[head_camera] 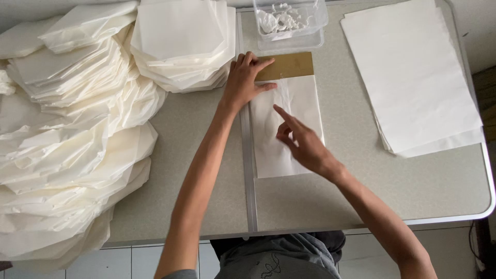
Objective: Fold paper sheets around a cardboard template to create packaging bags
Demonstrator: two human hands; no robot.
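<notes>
On the grey table (pixel 361 196), the white paper sheet (pixel 305 103) lies just below the gold strip (pixel 289 66), the left hand (pixel 243 80) pressing flat with fingers spread across both, the right hand (pixel 302 142) touching the sheet's middle with one extended forefinger, gripping nothing.

A small hand-production workspace, possibly home-based, is suggested. A grey folding table (pixel 361 191) is set over a white tiled floor (pixel 129 261), and large heaps of folded white paper pieces (pixel 77 129) and a stack of flat sheets (pixel 413 72) are laid out.
</notes>
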